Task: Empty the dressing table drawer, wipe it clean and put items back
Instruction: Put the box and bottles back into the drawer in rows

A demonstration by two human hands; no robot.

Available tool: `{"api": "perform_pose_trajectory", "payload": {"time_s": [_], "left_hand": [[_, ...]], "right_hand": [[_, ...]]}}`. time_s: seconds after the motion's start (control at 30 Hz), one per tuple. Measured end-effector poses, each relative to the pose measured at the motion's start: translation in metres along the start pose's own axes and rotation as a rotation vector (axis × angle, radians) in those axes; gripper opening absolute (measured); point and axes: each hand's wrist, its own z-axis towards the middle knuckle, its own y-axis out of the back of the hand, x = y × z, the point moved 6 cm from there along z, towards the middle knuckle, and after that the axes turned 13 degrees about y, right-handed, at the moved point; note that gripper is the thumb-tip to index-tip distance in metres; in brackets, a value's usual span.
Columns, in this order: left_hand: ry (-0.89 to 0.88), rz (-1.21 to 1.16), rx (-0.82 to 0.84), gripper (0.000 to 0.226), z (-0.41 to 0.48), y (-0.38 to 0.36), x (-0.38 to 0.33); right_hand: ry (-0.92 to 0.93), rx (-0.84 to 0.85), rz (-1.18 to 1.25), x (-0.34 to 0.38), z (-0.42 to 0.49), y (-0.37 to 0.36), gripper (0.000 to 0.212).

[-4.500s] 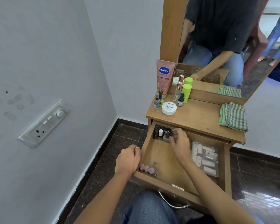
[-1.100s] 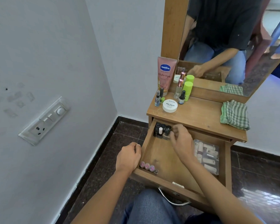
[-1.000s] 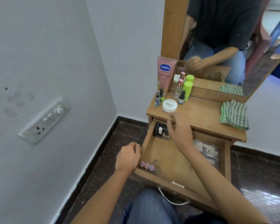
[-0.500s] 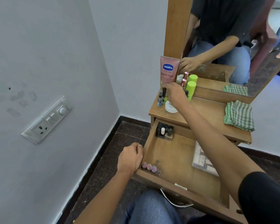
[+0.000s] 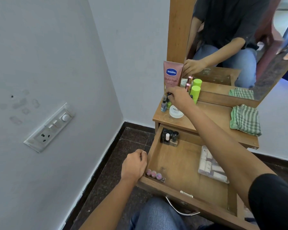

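Open drawer of a dressing table, pulled out toward the viewer, seen from above. In its back left corner stands a tight cluster of nail polish bottles, upright and mostly dark-capped, one with a white cap. Along the front left lies a row of three small pink jars, touching one another, with a tiny dark item just beside them. On the right side lies a clear pouch filled with white tubes, partly hidden under the right forearm.

The left hand grips the drawer's left wall, fingers curled over its top edge. The right hand reaches across to the back left of the tabletop, its fingertips pinched round the cap of a small dark bottle.

Near that bottle on the tabletop stand a pink Vaseline tube, a small spray bottle, a white jar, a green cylinder and a rose-gold bottle. A folded green checked cloth lies well apart, at the right end. Behind, a wood-framed mirror. On the left wall, a socket panel.
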Motion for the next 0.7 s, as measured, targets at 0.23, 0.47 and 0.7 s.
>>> {"api": "perform_pose_trajectory", "payload": {"time_s": [0.23,0.47,0.7], "left_hand": [[-0.001,0.005,-0.001,0.031,0.0,0.0,0.0],[-0.004,0.005,0.004,0.03,0.001,-0.001,0.001],[-0.002,0.008,0.003,0.03,0.001,-0.002,0.0]], "right_hand": [[0.089,-0.151,-0.134,0.022,-0.014,0.065,0.02],[0.271,-0.207,-0.032,0.049,-0.098,0.091,0.019],[0.265,0.314,-0.111,0.032,-0.171,-0.012,0.02]]}}
